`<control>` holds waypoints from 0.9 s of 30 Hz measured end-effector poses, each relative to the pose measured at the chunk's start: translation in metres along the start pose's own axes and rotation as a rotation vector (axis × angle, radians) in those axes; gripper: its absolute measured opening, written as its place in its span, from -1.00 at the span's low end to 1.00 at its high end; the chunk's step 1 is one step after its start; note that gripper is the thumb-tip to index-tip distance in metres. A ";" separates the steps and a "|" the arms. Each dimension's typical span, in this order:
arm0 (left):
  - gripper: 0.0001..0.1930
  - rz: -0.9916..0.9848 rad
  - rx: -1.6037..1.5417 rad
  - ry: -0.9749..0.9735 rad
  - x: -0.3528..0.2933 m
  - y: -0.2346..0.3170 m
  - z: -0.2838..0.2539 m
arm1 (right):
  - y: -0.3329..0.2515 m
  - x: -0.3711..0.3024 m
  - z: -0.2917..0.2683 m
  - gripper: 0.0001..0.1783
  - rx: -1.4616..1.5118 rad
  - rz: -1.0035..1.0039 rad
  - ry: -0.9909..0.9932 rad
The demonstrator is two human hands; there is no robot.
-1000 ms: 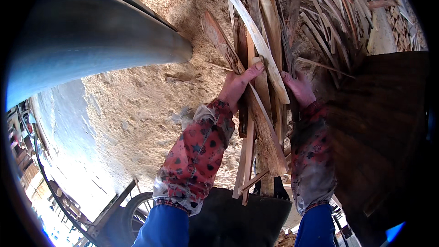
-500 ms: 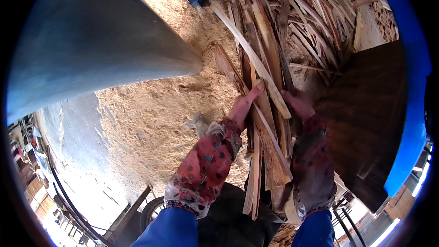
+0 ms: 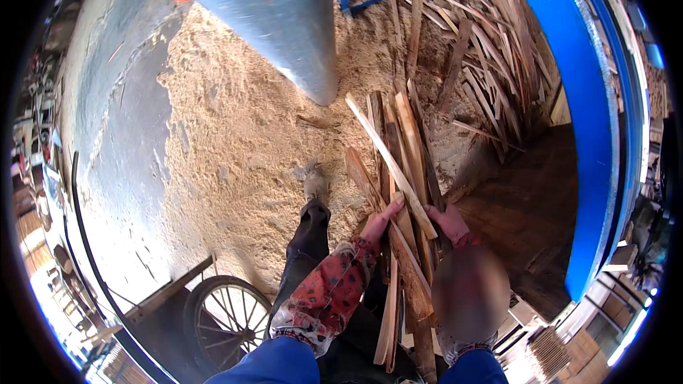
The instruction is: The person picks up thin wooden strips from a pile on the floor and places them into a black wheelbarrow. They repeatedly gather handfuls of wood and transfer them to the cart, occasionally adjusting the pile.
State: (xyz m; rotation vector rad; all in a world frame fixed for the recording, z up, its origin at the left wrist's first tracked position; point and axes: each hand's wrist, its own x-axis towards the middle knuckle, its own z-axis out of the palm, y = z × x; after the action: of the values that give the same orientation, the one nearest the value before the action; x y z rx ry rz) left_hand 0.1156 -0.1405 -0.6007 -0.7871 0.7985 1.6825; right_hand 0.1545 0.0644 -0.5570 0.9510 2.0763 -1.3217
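Note:
A bundle of long, rough wood strips (image 3: pixel 390 163) stands lengthwise between my hands, its lower ends reaching down against my dark trousers. My left hand (image 3: pixel 380 220) clasps its left side, thumb lying over the strips. On the other side my right hand (image 3: pixel 448 222) presses around the bundle; its fingers are partly hidden behind the wood. One pale strip crosses the top of the bundle at a slant. Red spotted sleeve covers and blue sleeves cover my forearms. A round blur hides part of the right sleeve.
Sawdust (image 3: pixel 235 135) covers much of the floor. A loose pile of wood strips (image 3: pixel 491 50) lies at the far right, beside a dark wooden board (image 3: pixel 526 206) and a blue metal frame (image 3: pixel 597 99). A tapered metal hopper (image 3: pixel 284 21) hangs ahead. A spoked wheel (image 3: pixel 192 320) stands at lower left.
The bundle has come nearer to me and lower in view, held in both hands, away from the pile. The view has shifted, showing my left leg, foot and more of the wheel.

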 end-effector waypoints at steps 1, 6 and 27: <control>-0.31 -0.007 -0.014 0.005 -0.010 -0.009 0.003 | 0.006 -0.009 -0.002 -0.08 0.026 0.018 -0.065; -0.36 -0.012 -0.160 0.041 -0.062 -0.047 0.008 | 0.019 -0.048 -0.001 -0.19 0.006 -0.090 -0.196; -0.30 0.379 -0.262 0.066 -0.211 -0.121 -0.196 | 0.022 -0.106 0.224 -0.31 -0.360 -0.287 -0.354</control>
State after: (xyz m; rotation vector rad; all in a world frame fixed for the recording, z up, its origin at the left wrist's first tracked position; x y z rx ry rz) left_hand 0.3001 -0.3875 -0.5516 -0.9156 0.8204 2.1402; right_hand 0.2477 -0.1647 -0.5845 0.2516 2.1155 -1.0950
